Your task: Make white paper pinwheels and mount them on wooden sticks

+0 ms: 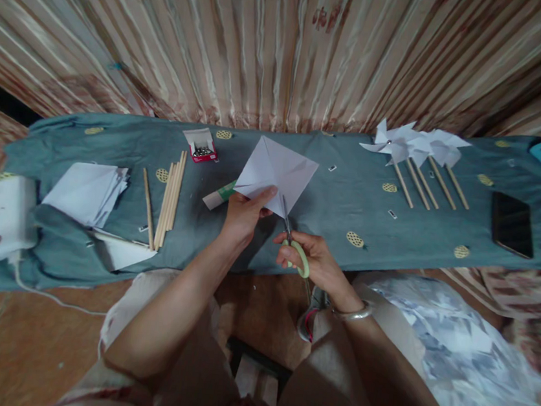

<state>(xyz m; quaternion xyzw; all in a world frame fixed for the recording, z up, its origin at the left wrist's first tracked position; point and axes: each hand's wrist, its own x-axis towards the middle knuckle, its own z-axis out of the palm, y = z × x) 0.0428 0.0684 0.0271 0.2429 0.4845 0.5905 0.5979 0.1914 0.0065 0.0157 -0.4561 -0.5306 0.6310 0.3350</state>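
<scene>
Left hand (242,219) has its fingers pinching a creased white paper square (275,164), held out over the middle of the surface (332,216). Right hand's (320,259) fingers are curled round some green-handled scissors (301,257), blades right at the paper's near corner. Couple of paper pinwheels (418,147) sit off right, wooden sticks (171,201) left.

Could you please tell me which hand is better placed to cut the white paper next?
Probably the right hand: it holds the green-handled scissors at the near corner of the white paper. The left hand grips the paper, so it seems better suited to steadying it.
</scene>
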